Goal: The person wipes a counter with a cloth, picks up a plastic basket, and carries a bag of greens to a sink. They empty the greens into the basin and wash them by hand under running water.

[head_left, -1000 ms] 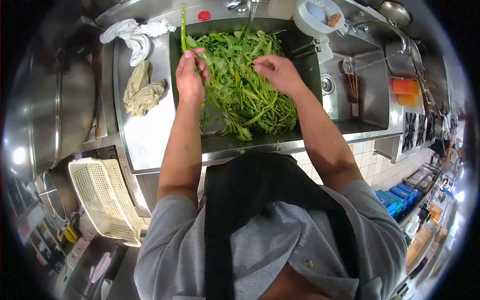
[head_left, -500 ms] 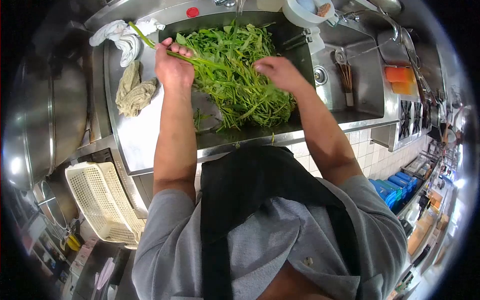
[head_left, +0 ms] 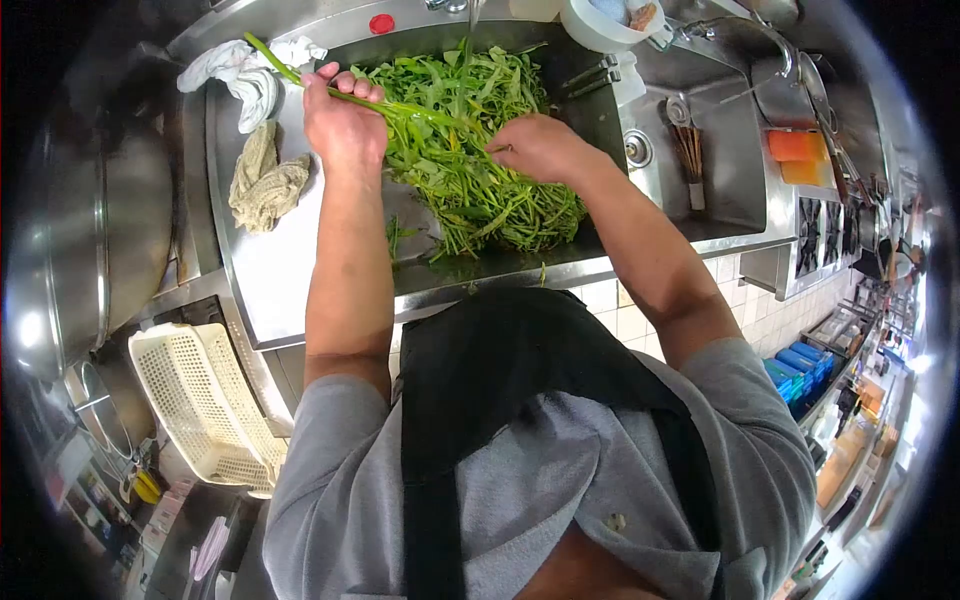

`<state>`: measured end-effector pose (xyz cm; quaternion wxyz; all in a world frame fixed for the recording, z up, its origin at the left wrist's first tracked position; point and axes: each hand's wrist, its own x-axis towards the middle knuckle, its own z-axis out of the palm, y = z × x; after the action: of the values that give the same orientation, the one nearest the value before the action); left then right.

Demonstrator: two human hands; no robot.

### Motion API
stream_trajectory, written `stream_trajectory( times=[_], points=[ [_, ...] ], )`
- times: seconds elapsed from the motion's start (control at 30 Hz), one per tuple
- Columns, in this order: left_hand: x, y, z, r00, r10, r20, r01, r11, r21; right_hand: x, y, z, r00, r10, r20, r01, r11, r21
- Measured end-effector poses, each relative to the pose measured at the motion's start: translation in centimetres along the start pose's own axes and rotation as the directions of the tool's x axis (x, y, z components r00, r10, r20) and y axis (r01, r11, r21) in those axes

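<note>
My left hand (head_left: 345, 122) is closed around a long green stalk (head_left: 270, 57) of a leafy vegetable like water spinach. The bare end of the stalk sticks out to the upper left, and the other end runs right over the greens. Over the middle of the heap my right hand (head_left: 545, 148) is closed, fingertips pinched near the stalk's leafy end; what lies between them is partly hidden. Beneath both hands, a large heap of leafy greens (head_left: 490, 212) fills much of the metal sink (head_left: 610, 130). Water runs from a tap (head_left: 473, 15) at its back.
On the left drainboard lie a tan cloth (head_left: 265, 185) and a white cloth (head_left: 255, 90). A white bowl (head_left: 600, 32) stands at the back, by a second sink (head_left: 740, 200) holding a brush (head_left: 690, 150). A cream plastic basket (head_left: 200, 410) is at lower left.
My right hand has moved left over the heap, closer to the stalk, and its fingers have drawn together. My left hand has shifted slightly up and left, still holding the stalk.
</note>
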<state>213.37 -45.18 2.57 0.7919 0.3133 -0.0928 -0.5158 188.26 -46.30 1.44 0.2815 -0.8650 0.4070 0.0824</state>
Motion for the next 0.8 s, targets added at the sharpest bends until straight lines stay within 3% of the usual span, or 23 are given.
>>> stream_trajectory(
  times=[0.13,0.33,0.37,0.4,0.43,0.5,0.6,0.63,0.67,0.7,0.73,0.77,0.8],
  points=[
    [-0.7,0.6,0.4,1.0,0.028,0.003,-0.028,0.999,-0.023,0.4,-1.7,0.9,0.998,0.03,0.064,-0.032,0.999,0.028],
    [-2.7,2.4,1.0,0.999,0.039,-0.003,-0.038,0.996,0.074,1.7,-0.4,4.2,0.988,0.122,-0.093,-0.107,0.982,0.156],
    [-3.3,2.8,1.1,0.999,0.042,-0.006,-0.041,0.996,0.075,2.0,-0.1,4.2,0.966,0.251,-0.06,-0.201,0.876,0.439],
    [-4.0,3.3,1.1,0.999,0.024,0.022,-0.027,0.991,0.131,2.2,0.3,4.3,0.932,0.362,0.012,-0.274,0.681,0.68],
    [-4.7,3.6,1.1,0.999,0.004,0.05,-0.014,0.982,0.188,2.3,0.7,4.5,0.934,0.358,0.015,-0.272,0.681,0.68],
    [-5.9,4.5,0.7,0.998,0.044,0.034,-0.051,0.97,0.24,2.2,1.7,4.8,0.86,0.508,-0.051,-0.188,0.408,0.894],
    [-7.3,6.0,-0.6,0.996,-0.09,0.023,0.064,0.845,0.53,1.2,5.3,4.9,0.832,0.555,0.001,-0.226,0.338,0.914],
    [-7.6,5.6,-1.6,0.996,-0.089,0.018,0.066,0.846,0.529,0.7,5.8,4.7,0.809,0.586,0.045,-0.256,0.282,0.924],
    [-7.8,5.0,-2.7,0.978,-0.206,-0.04,0.177,0.709,0.682,0.3,6.2,4.6,0.81,0.585,0.048,-0.26,0.283,0.923],
    [-8.0,4.3,-4.1,0.945,-0.306,-0.117,0.272,0.532,0.802,-0.1,6.5,4.4,0.818,0.573,0.059,-0.208,0.198,0.958],
    [-7.9,3.2,-6.3,0.913,-0.357,-0.196,0.342,0.411,0.845,-0.2,6.4,4.3,0.827,0.559,0.066,-0.154,0.111,0.982],
    [-7.3,1.6,-9.6,0.876,-0.394,-0.278,0.403,0.282,0.871,-0.3,5.8,3.8,0.828,0.557,0.063,-0.151,0.113,0.982],
    [-6.3,-1.6,-15.9,0.913,-0.297,-0.28,0.303,0.033,0.953,-0.7,5.0,3.2,0.815,0.575,0.069,-0.122,0.055,0.991]
  ],
)
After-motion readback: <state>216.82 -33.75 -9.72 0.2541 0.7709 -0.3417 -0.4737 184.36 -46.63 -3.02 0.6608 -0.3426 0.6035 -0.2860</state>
